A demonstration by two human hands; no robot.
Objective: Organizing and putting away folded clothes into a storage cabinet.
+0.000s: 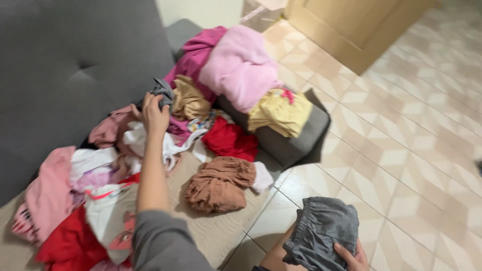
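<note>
At centre left, the left hand gripped a small grey garment atop the clothes pile. At the lower right, the right hand held grey shorts closed in its fingers.

- A grey sofa with a tufted back carries the heap; its seat is spread with a beige quilted cover.
- A grey cushion lies at the seat's far end, with pink and yellow clothes piled on it.
- A brown crumpled garment lies near the seat's front edge.
- A pale tiled floor runs beside the sofa.
</note>
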